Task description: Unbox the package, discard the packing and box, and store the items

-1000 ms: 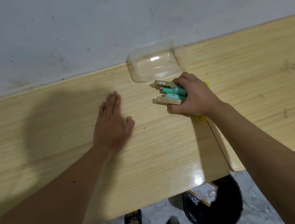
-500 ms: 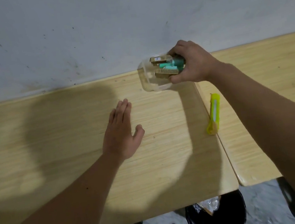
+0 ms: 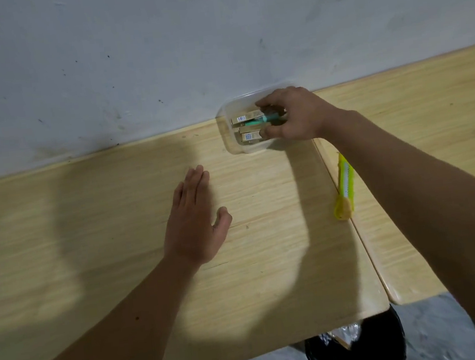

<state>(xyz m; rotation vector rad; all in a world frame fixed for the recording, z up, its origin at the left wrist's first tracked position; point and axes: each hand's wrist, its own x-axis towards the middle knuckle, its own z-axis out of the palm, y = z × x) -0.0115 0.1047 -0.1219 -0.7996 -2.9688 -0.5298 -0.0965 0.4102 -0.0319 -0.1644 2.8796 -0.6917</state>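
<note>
1. A person's right hand (image 3: 297, 115) reaches into a clear, rounded-rectangular plastic tub (image 3: 229, 134) standing at the back of the pale wooden bench (image 3: 117, 223), against the grey wall; its fingers (image 3: 266, 106) are closed around a bundle of small tan cardboard boxes and teal tubes (image 3: 250, 125), now low inside the tub.
2. The left hand (image 3: 194, 223) lies flat on the bench, fingers together and holding nothing, well apart from the tub.
3. The storing step looks nearly done; done well, the bundle should be settled flat on the tub's floor before the grip loosens, so nothing tips over the rim.
4. The light tub could slide toward the wall; the idle hand might steady it.
5. A yellow-green utility knife (image 3: 344, 188) lies near the right forearm; lifting the arm straight up should avoid it.
6. A black bin (image 3: 367, 345) sits below the bench edge.
</note>
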